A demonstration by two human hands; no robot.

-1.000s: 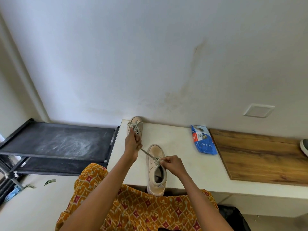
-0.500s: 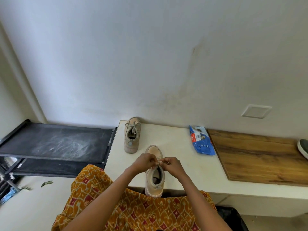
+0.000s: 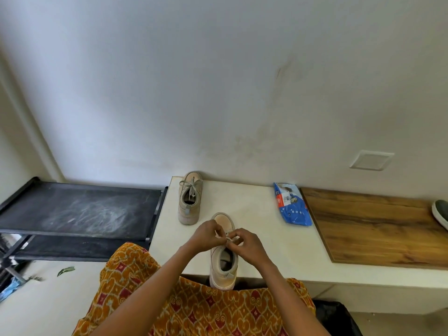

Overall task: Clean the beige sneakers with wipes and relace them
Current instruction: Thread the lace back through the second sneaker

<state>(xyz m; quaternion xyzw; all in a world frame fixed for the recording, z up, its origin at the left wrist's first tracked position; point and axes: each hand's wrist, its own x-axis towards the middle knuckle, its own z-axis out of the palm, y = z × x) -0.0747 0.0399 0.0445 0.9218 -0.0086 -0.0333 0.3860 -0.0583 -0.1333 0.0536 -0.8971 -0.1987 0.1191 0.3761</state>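
A beige sneaker (image 3: 224, 267) stands on the white ledge (image 3: 264, 251) at its front edge, toe pointing to the wall. My left hand (image 3: 206, 236) and my right hand (image 3: 247, 243) meet over its tongue, and both pinch the pale shoelace (image 3: 229, 239) there with curled fingers. Most of the lace is hidden under my fingers. The second beige sneaker (image 3: 189, 198) stands farther back on the left, its lace tied in a bow. A blue pack of wipes (image 3: 292, 204) lies at the right of the ledge.
A wooden board (image 3: 378, 229) covers the ledge's right part, with the toe of a dark shoe (image 3: 440, 213) at the frame edge. A black rack (image 3: 77, 209) stands to the left. A black bin (image 3: 337, 318) sits below the ledge. My patterned orange garment fills the foreground.
My left hand, which was stretched out to the far left pulling the lace, has come back to the near sneaker. Both hands now work close together at the lace.
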